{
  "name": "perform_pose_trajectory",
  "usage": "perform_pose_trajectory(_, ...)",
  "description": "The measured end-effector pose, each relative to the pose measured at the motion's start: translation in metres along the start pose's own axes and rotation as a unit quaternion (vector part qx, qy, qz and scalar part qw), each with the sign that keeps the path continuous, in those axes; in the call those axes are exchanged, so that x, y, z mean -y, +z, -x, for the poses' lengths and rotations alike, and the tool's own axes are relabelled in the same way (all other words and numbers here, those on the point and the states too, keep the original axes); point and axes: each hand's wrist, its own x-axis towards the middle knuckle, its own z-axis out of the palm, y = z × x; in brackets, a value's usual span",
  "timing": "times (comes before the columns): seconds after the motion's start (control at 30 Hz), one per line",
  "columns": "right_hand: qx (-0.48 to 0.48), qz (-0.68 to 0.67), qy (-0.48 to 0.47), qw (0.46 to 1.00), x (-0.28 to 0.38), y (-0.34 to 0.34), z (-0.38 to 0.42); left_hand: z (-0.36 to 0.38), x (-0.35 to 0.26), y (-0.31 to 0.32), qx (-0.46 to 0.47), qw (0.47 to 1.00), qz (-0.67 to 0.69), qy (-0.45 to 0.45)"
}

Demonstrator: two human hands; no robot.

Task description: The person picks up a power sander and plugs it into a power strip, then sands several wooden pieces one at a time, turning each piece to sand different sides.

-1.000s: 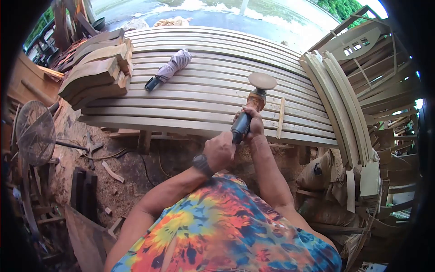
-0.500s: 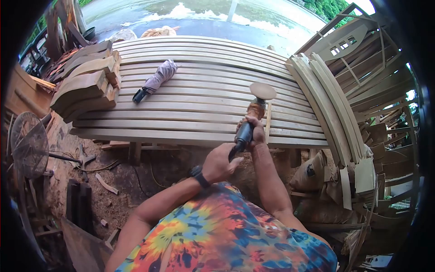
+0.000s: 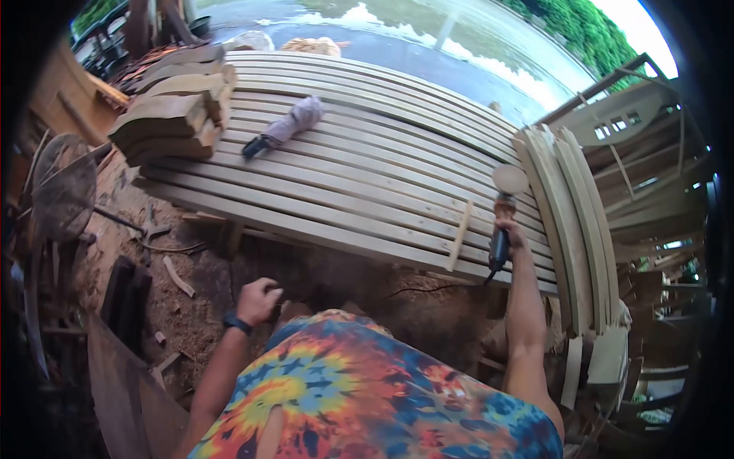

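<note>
Over right end of slats (image 3: 367,172): disc-headed power tool (image 3: 499,248), dark body, brownish collar, pale round disc. Likely heavy, rigid; best gripped around body. Clasped by right hand (image 3: 516,233). Off slats' near edge: left hand (image 3: 258,301), half-curled, can't tell if pinching anything.

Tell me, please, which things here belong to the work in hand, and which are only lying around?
Likely part of the work:
disc tool, held in the right hand
wooden slats, laid side by side

Probably just lying about:
folded umbrella, on the slats
loose wood scrap, on the ground
</note>
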Motion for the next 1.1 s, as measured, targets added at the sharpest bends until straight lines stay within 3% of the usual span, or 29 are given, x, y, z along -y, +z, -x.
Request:
perform_pose_trajectory(0.07, -0.063, 0.125, -0.002, 0.99, 0.015, 0.005, 0.0, 0.006, 0.005, -0.01, -0.046, 0.998, -0.006, -0.033)
perform_pose_trajectory(0.17, -0.052, 0.093, -0.065, 0.992, 0.009, -0.006, -0.048, 0.0, -0.01, -0.02, -0.072, 0.996, -0.015, -0.054)
perform_pose_trajectory(0.2, -0.042, 0.098, -0.066, 0.992, 0.008, -0.011, -0.062, -0.005, -0.017, -0.023, -0.083, 0.995, -0.028, -0.04)
perform_pose_trajectory(0.27, 0.085, 0.015, -0.045, 0.995, 0.009, -0.023, -0.09, -0.014, -0.025, -0.028, -0.117, 0.992, -0.043, -0.002)
perform_pose_trajectory(0.3, 0.057, 0.039, -0.11, 0.992, 0.008, -0.019, -0.101, -0.022, -0.027, -0.029, -0.12, 0.992, -0.04, 0.008)
perform_pose_trajectory(0.37, 0.027, 0.047, -0.073, 0.996, 0.016, -0.004, -0.104, -0.038, -0.055, -0.04, -0.11, 0.993, -0.05, -0.017)
perform_pose_trajectory(0.43, 0.125, 0.033, -0.059, 0.99, 0.016, -0.024, -0.143, -0.057, -0.068, -0.048, -0.137, 0.987, -0.082, 0.019)
perform_pose_trajectory(0.47, 0.057, 0.043, -0.071, 0.995, 0.019, -0.011, -0.126, -0.069, -0.072, -0.051, -0.142, 0.985, -0.09, 0.022)
perform_pose_trajectory(0.5, 0.056, 0.072, -0.056, 0.994, 0.018, -0.023, -0.147, -0.079, -0.079, -0.058, -0.144, 0.984, -0.101, 0.033)
perform_pose_trajectory(0.53, -0.026, 0.138, -0.105, 0.985, 0.023, -0.015, -0.136, -0.094, -0.08, -0.06, -0.153, 0.979, -0.121, 0.056)
perform_pose_trajectory(0.67, -0.102, 0.32, -0.181, 0.924, 0.036, -0.003, -0.113, -0.163, -0.064, -0.066, -0.206, 0.96, -0.155, 0.11)
perform_pose_trajectory(0.73, -0.143, 0.361, -0.2, 0.899, 0.036, 0.006, -0.101, -0.196, -0.067, -0.07, -0.216, 0.954, -0.19, 0.087)
perform_pose_trajectory(0.87, -0.106, 0.353, -0.18, 0.912, 0.031, 0.032, -0.063, -0.26, -0.075, -0.072, -0.245, 0.937, -0.246, 0.05)
perform_pose_trajectory(0.9, -0.149, 0.388, -0.2, 0.887, 0.014, 0.019, -0.084, -0.273, -0.077, -0.072, -0.24, 0.934, -0.26, 0.05)
perform_pose_trajectory(0.93, -0.147, 0.379, -0.223, 0.886, -0.001, 0.007, -0.093, -0.279, -0.092, -0.077, -0.2, 0.951, -0.235, -0.004)
perform_pose_trajectory(0.97, -0.192, 0.452, -0.214, 0.845, 0.014, 0.043, -0.03, -0.295, -0.088, -0.077, -0.181, 0.949, -0.258, -0.015)
perform_pose_trajectory(1.0, -0.21, 0.45, -0.259, 0.828, -0.006, 0.031, -0.035, -0.31, -0.082, -0.075, -0.16, 0.946, -0.28, -0.025)
perform_pose_trajectory(1.03, -0.191, 0.445, -0.278, 0.83, -0.013, 0.03, -0.019, -0.318, -0.089, -0.076, -0.127, 0.951, -0.271, -0.071)
perform_pose_trajectory(1.07, -0.179, 0.452, -0.23, 0.843, -0.027, 0.014, -0.021, -0.323, -0.095, -0.079, -0.097, 0.953, -0.263, -0.111)
perform_pose_trajectory(1.1, -0.205, 0.475, -0.298, 0.802, -0.032, 0.027, 0.017, -0.332, -0.086, -0.079, -0.113, 0.95, -0.272, -0.102)
